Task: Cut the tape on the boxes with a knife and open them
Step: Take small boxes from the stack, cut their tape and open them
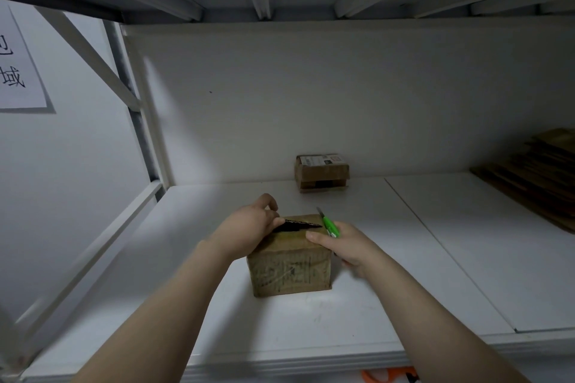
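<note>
A small brown cardboard box stands on the white shelf in front of me. A dark slit gapes along its top between the flaps. My left hand lies on the box's top left, its fingertips curled at the edge of the far flap. My right hand grips a green utility knife at the box's right top edge, blade pointing up and away. A second, smaller taped box with a white label sits against the back wall.
Flattened cardboard is stacked at the shelf's right end. A shelf frame post rises at the left. A paper sign hangs on the left wall. Another shelf runs overhead. Orange handles show below the shelf's front edge.
</note>
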